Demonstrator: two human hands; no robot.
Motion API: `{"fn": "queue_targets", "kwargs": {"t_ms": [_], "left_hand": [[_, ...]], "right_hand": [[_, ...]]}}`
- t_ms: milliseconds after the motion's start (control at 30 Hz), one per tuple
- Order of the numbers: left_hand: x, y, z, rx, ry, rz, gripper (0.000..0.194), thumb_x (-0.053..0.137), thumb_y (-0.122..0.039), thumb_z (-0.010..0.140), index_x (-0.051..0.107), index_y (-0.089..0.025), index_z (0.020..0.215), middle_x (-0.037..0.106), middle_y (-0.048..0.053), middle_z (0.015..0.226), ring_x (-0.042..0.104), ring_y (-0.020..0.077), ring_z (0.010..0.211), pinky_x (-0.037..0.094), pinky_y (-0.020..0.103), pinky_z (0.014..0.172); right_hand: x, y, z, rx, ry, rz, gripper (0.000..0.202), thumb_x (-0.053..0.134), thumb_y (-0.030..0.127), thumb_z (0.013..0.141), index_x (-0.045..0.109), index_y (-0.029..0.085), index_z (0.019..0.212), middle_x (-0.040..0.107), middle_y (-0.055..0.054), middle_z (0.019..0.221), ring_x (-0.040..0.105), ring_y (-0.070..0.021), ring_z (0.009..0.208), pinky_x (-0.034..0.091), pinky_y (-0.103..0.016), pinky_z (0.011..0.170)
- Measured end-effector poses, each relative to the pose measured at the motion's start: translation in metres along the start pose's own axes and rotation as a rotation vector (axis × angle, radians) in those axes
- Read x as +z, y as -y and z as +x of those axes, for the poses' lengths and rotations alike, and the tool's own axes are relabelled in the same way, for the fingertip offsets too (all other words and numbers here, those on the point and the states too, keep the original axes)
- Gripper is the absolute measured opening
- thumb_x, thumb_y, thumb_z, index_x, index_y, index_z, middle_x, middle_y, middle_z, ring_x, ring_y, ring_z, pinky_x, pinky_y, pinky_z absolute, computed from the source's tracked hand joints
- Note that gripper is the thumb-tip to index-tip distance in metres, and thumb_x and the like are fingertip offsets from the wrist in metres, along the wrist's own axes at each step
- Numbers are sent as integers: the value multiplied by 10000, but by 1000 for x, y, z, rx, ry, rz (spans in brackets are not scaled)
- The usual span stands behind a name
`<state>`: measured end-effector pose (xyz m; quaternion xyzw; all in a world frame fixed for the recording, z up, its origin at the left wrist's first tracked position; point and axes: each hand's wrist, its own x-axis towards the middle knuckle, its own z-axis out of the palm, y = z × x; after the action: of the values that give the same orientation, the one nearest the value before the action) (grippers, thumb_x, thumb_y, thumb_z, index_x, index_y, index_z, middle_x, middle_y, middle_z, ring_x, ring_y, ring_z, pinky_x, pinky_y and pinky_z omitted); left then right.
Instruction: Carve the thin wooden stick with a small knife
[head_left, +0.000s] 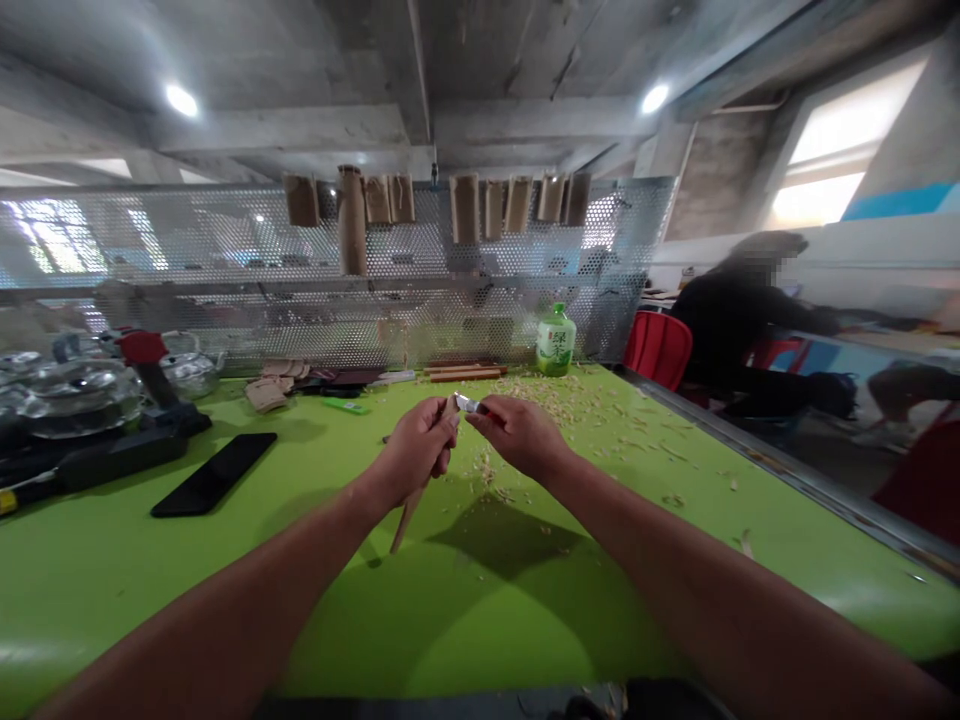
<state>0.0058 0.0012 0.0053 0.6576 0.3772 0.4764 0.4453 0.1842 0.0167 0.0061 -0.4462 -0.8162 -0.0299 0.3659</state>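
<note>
My left hand [421, 440] is wrapped round a thin wooden strip [405, 520], whose lower end slants down toward the table. The upper end of the strip pokes out between thumb and fingers. In my right hand [521, 430] is a small knife [466, 403] with a short, shiny blade, held by its handle. The blade meets the strip's upper end, close to my left thumb. Pale wood shavings [487, 470] lie on the green table [360, 620] beneath and beyond both hands. My fingers hide most of the knife's handle.
A black phone [215, 475] lies at the left, near a power tool [150, 390] and glass pots [79, 395]. Wood pieces [274, 385], a green cutter [345, 405], brown sticks [465, 373] and a green bottle [556, 343] line the back. A person [742, 310] sits at the right.
</note>
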Motion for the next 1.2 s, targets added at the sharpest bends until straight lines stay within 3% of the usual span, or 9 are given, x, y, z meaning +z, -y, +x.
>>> {"fn": "queue_targets", "kwargs": {"t_ms": [100,200,267,367,600,1100,1200], "left_hand": [[1,-4,-3,-6,3,19,183,521,-359,895,480,-188,846,500,-78,622,411,23,348,307,149,327],[2,-9,-8,17,51,30,168,532,-352,898,513,-186,914,519,-71,646,424,19,368,329,146,348],[1,-10,-8,36,43,17,167,535,-343,900,527,-184,952,536,-61,668,436,18,376,334,147,354],[-1,-6,-3,38,-27,-11,153,527,-324,897,530,-180,948,538,-53,675,434,20,361,316,152,335],[-1,3,1,20,-33,28,131,505,-315,892,525,-186,904,545,-46,689,469,33,383,330,154,342],[2,-3,-4,-6,-11,110,201,492,-357,908,492,-180,814,497,-61,638,411,24,372,323,158,367],[2,-5,-7,-5,1,102,183,501,-350,907,522,-176,855,496,-59,642,412,23,383,327,153,372]], "right_hand": [[1,-11,6,53,-25,22,350,477,474,919,545,192,723,547,-3,674,417,-112,586,219,-263,549],[-6,-34,14,277,-82,60,378,448,465,915,523,191,666,500,4,579,393,-113,517,203,-271,519],[-13,-47,16,314,-129,48,375,446,461,911,500,193,654,480,0,578,408,-124,540,212,-274,527],[-16,-44,13,235,-173,110,378,444,482,914,486,196,672,482,3,607,433,-128,575,241,-267,541],[4,2,-1,-26,23,119,371,463,479,929,481,193,695,484,20,633,409,-102,562,236,-252,543],[8,-4,2,-5,12,36,352,456,467,936,528,193,728,523,-1,676,417,-114,598,226,-260,554],[5,-22,9,129,-21,68,365,460,497,920,549,195,735,537,-2,661,417,-118,581,223,-265,549]]}}
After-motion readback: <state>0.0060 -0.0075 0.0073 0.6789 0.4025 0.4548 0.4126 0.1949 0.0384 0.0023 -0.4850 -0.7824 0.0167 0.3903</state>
